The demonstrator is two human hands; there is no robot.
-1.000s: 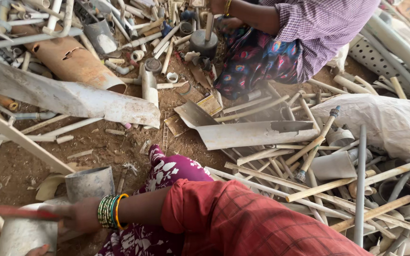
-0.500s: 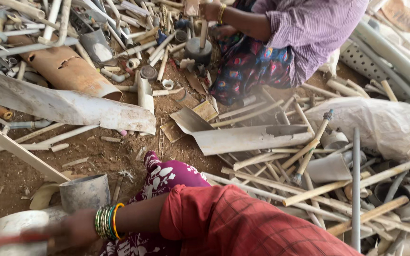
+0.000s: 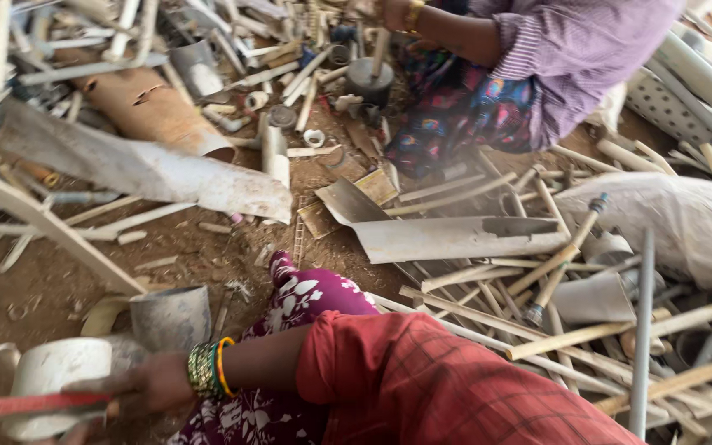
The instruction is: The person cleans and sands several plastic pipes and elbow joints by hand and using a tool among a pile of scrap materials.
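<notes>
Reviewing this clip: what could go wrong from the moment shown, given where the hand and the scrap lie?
1. The hand grips a red tool beside a short white pipe section; both are blurred, and a slip might catch the fingers.
2. The split pipe and splintered sticks lie near the person's leg; their edges could scrape it.
3. Another person sits close by amid the scrap, so flying fragments might reach them.

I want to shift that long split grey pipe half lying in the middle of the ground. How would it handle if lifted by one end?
The split pipe half looks like thin-walled plastic, so probably light for its length. Being cut open, it may flex or twist somewhat. Its broken edges look jagged, and sticks overlap one end, so it could snag.
</notes>
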